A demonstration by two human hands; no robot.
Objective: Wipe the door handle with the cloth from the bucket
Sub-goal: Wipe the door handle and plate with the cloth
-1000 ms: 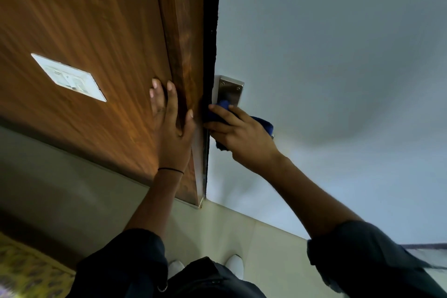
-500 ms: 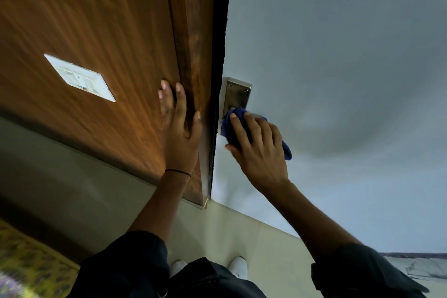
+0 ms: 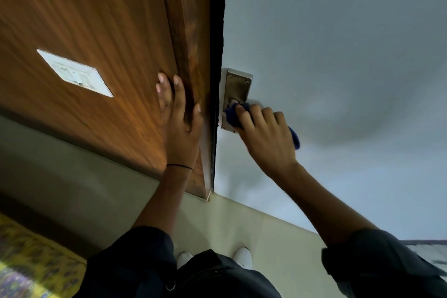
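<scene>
The door handle's metal plate (image 3: pixel 235 94) sits on the pale door (image 3: pixel 338 55) next to the wooden frame (image 3: pixel 191 31); the lever itself is hidden under a blue cloth (image 3: pixel 233 116). The right hand (image 3: pixel 266 138) closes its fingers over the cloth, pressing it on the handle. The left hand (image 3: pixel 180 126) lies flat and open against the frame, gripping nothing. A white switch plate (image 3: pixel 75 72) sits on the wooden panel to the left.

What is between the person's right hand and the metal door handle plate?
In the head view, a blue cloth lies between them: the right hand presses it against the lower part of the metal plate, so the fingers rest on cloth.
</scene>
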